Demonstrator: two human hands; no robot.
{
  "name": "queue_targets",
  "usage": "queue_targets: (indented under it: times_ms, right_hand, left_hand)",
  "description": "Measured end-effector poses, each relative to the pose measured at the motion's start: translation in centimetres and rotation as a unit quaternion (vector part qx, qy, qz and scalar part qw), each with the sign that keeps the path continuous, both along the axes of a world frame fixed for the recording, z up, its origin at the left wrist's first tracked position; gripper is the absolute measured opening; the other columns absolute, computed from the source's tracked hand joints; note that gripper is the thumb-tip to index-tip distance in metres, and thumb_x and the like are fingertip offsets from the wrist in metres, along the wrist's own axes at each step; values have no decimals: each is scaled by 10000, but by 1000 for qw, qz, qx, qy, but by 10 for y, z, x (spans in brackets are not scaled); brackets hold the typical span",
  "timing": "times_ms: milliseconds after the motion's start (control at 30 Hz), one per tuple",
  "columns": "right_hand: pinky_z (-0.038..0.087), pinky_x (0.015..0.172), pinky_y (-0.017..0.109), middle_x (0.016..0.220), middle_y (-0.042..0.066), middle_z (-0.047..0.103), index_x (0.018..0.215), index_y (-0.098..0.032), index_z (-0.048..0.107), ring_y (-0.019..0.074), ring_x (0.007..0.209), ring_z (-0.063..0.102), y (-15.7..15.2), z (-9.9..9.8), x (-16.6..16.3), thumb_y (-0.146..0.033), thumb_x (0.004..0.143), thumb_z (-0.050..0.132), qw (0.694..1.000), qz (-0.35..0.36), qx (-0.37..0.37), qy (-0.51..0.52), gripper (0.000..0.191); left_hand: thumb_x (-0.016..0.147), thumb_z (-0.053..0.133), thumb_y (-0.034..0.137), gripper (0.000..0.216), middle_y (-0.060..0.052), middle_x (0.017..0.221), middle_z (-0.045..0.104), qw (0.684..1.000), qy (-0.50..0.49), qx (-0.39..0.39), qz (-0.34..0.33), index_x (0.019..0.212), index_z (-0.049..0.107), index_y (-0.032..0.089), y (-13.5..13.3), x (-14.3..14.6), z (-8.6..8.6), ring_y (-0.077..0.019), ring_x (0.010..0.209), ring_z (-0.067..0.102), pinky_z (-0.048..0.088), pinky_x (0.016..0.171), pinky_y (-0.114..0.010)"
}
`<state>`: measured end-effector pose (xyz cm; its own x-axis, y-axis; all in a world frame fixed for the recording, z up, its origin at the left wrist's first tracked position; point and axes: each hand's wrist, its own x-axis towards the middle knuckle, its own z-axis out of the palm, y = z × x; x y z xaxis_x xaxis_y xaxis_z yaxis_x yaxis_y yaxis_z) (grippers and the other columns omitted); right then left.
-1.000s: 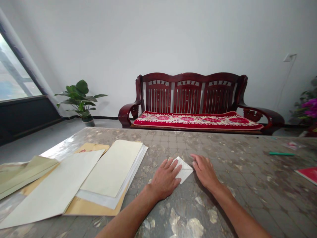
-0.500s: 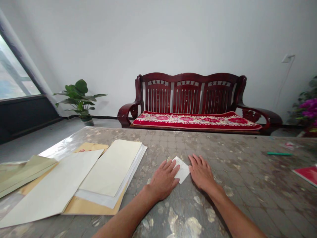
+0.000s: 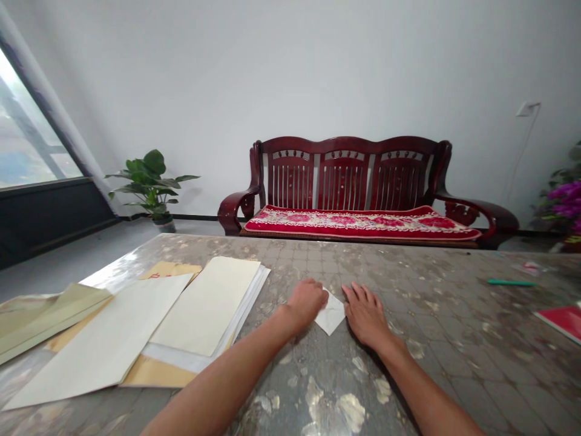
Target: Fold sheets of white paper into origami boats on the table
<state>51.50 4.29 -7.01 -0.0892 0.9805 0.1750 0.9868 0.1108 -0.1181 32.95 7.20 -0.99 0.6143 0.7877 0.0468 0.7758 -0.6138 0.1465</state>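
Across the lower half of the frame, a patterned table (image 3: 454, 321); at lower centre, left hand (image 3: 309, 303) and right hand (image 3: 365, 312) flank a small white paper (image 3: 330, 317), seemingly folded to a diamond; folds left, if any, cannot be told.
The left curls over the paper's left side, any pinch hidden, so grasp unclear; the right lies loose, fingers extended, clasping nothing, at its right corner.

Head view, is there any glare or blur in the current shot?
Head view: glare whitens the far left of the table; head view: the window is bright and washed out; head view: the flowers at the right edge look soft; head view: fine detail on the paper is hard to read.
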Motion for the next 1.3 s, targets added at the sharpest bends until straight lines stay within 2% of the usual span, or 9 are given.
queue_targets:
  times_ms: [100, 333, 533, 667, 767, 833, 1033, 1167, 1300]
  right_hand:
    - [217, 1123, 511, 1521, 82, 417, 1414, -267, 478, 294, 1402, 322, 0, 1, -1, -276, 945, 380, 1000, 0, 0, 3, 480]
    - [229, 1117, 523, 1511, 97, 430, 1394, -251, 499, 308, 1400, 332, 0, 2, -2, -263, 942, 390, 1000, 2, 3, 16, 465]
    - [235, 1132, 514, 1443, 95, 512, 1341, -219, 542, 280, 1368, 388, 4, -1, 4, -271, 919, 408, 994, 2, 22, 109, 446]
    - [367, 1072, 443, 1293, 97, 629, 1287, -224, 566, 243, 1218, 543, 13, -6, 16, -426, 934, 377, 935, 30, 44, 351, 448]
    - [467, 966, 399, 1255, 132, 640, 1292, -191, 532, 235, 1126, 603, 19, -7, 19, -554, 893, 401, 861, 59, 31, 505, 555]
    - [491, 913, 378, 1254, 143, 634, 1291, -170, 515, 234, 1087, 615, 21, -5, 15, -585, 830, 481, 845, 73, 26, 530, 621]
    - [473, 805, 330, 1051, 76, 682, 1073, -204, 639, 224, 957, 601, 10, 14, -3, -423, 773, 638, 895, 94, 129, 417, 371]
    - [430, 792, 313, 803, 36, 665, 812, -236, 689, 202, 837, 563, 1, 23, 1, -353, 897, 544, 927, 137, 201, 284, 205]
    - [385, 807, 308, 826, 42, 677, 836, -241, 715, 197, 859, 544, -3, 26, 11, -262, 937, 490, 939, 182, 220, 191, 248]
  left_hand:
    - [743, 725, 106, 125, -60, 1007, 679, 999, -10, -21, -45, 795, 707, 219, 19, -1, 2, -232, 1051, 614, 471, 842, -284]
    - [627, 856, 236, 544, -36, 1126, 636, 993, 6, -80, -82, 1118, 625, 276, 46, -1, 4, -241, 1066, 600, 456, 868, -298]
    - [405, 908, 326, 390, 50, 646, 611, 970, -98, -221, 34, 681, 652, 221, 53, -5, -10, -180, 702, 582, 398, 659, -238]
    - [530, 809, 378, 308, 80, 477, 458, 953, -196, -210, 100, 553, 574, 179, 48, -22, -23, -117, 549, 462, 309, 553, -221]
    - [710, 648, 442, 286, 58, 562, 487, 926, -306, -156, 159, 667, 583, 167, 38, -28, -31, -121, 594, 466, 323, 568, -224]
    - [767, 580, 445, 290, 31, 641, 541, 905, -365, -135, 174, 768, 601, 156, 29, -26, -35, -129, 630, 499, 365, 595, -227]
    - [728, 640, 302, 231, -14, 790, 683, 827, -524, -135, 152, 906, 655, 154, 7, -7, -50, -157, 715, 598, 462, 688, -256]
    - [771, 632, 270, 99, 15, 698, 645, 868, -458, -95, 166, 781, 631, 172, -1, 0, -54, -156, 681, 595, 475, 682, -264]
    - [753, 651, 166, 326, -43, 1056, 670, 903, -399, 52, 152, 1076, 626, 209, -11, -7, -46, -206, 1009, 611, 482, 898, -327]
